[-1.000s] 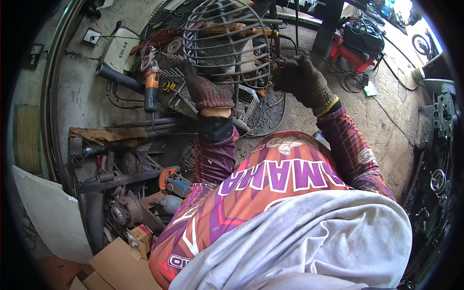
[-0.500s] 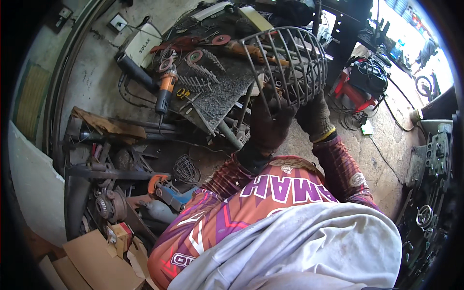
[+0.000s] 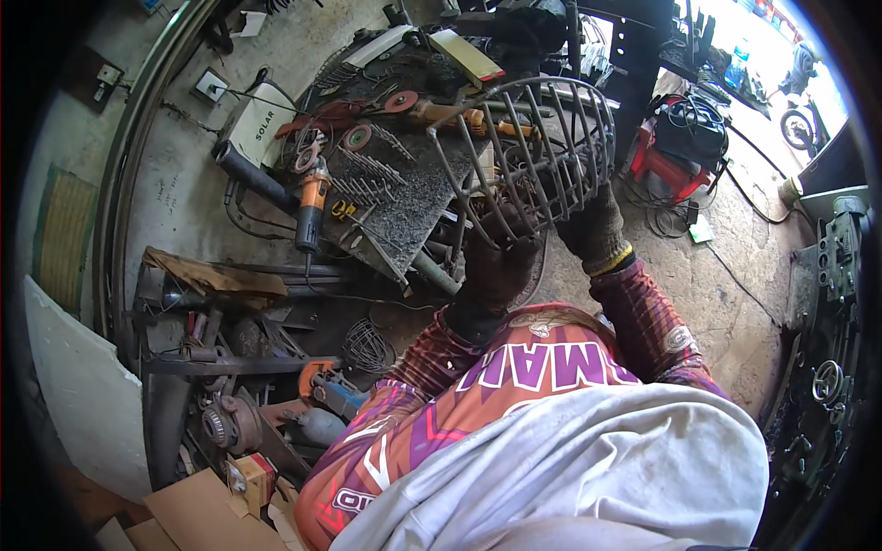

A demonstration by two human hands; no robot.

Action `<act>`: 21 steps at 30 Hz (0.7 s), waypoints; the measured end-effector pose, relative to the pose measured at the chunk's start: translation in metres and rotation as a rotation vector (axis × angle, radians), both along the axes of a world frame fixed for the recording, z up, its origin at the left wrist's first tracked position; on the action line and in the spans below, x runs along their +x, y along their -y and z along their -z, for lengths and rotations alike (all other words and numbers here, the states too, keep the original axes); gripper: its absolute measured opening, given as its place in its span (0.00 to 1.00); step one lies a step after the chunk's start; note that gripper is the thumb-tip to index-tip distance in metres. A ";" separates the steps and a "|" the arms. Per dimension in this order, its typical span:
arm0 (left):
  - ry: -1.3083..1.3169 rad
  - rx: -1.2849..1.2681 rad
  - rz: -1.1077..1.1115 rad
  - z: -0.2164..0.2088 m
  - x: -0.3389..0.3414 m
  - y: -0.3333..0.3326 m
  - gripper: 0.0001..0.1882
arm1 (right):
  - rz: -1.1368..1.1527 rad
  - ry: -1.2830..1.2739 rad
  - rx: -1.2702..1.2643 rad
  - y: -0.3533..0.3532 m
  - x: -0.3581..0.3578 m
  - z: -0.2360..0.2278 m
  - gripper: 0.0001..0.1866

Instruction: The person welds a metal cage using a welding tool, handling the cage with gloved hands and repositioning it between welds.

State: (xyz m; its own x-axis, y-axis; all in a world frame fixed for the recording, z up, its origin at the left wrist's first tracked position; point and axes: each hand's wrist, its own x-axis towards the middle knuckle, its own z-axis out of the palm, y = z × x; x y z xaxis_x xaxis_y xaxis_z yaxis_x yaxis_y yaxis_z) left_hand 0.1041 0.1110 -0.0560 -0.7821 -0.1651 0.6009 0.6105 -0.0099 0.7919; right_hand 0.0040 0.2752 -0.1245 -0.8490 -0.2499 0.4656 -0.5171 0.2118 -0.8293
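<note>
A cage of bent metal rods (image 3: 588,170) is held up in front of me, its curved bars running between rounded ends. My left hand (image 3: 501,262), in a dark brown glove, is closed on the lower left end of the cage. On its lower right side my right hand (image 3: 593,228), in a greyish knit glove with a yellow cuff edge, grips the bars. Most fingertips of both hands are hidden behind rods and gloves. Just beyond the cage is a workbench (image 3: 404,225) covered in dark grit.
An orange angle grinder (image 3: 313,197) lies at the bench's left edge, with several rods nearby. A red-and-black machine (image 3: 675,147) with cables sits on the floor at right. Left are scrap metal and a cardboard box (image 3: 211,514); a machine with a handwheel (image 3: 828,381) stands far right.
The cage has tipped, its left end swinging down and left, with both hands still on it. My view has shifted slightly, so the surroundings sit a little differently.
</note>
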 end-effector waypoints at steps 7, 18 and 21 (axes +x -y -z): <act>0.053 -0.162 -0.003 -0.007 0.006 0.006 0.14 | 0.132 -0.146 0.487 -0.021 -0.004 0.002 0.27; -0.023 -0.228 -0.196 -0.023 0.001 -0.004 0.11 | 0.289 -0.380 0.623 -0.016 -0.001 -0.047 0.25; 0.131 -0.156 -0.333 -0.050 -0.007 0.004 0.13 | 0.236 -0.355 0.520 -0.022 -0.010 -0.057 0.24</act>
